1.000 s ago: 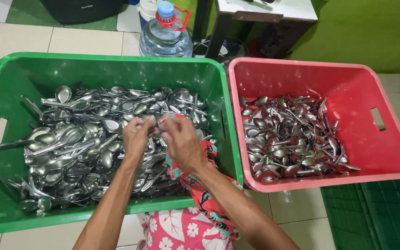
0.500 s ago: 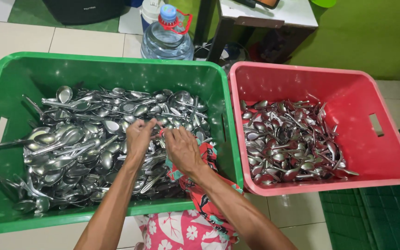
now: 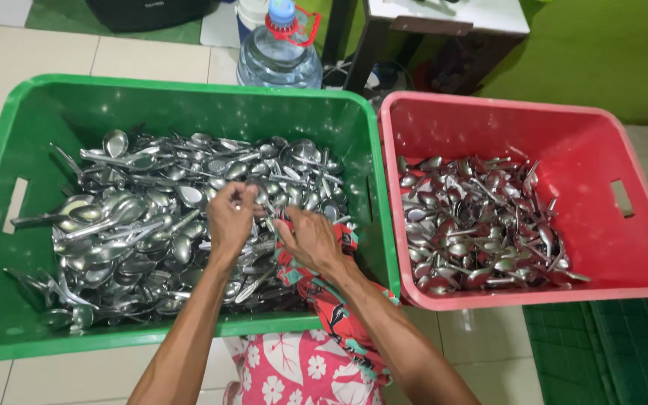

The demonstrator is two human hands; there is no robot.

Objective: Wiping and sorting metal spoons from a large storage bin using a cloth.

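A large green crate (image 3: 31,127) holds a heap of steel spoons (image 3: 136,225). Both my hands are over the right part of that heap. My left hand (image 3: 230,217) has its fingers closed on a spoon picked up from the pile. My right hand (image 3: 310,238) grips a red and teal floral cloth (image 3: 328,296) against the same spoon. The cloth hangs down over the crate's near rim. To the right, a red crate (image 3: 601,150) holds a smaller heap of spoons (image 3: 481,225).
A clear water jug (image 3: 280,56) with a blue cap stands behind the green crate. A dark table leg (image 3: 358,52) and a green wall (image 3: 601,52) lie at the back. A dark green crate (image 3: 616,352) sits at bottom right. Pink floral clothing (image 3: 286,371) shows below.
Both hands have stayed together over the green crate's spoons, working the cloth on a spoon. The view shifted slightly, so the crates sit a little right and lower.
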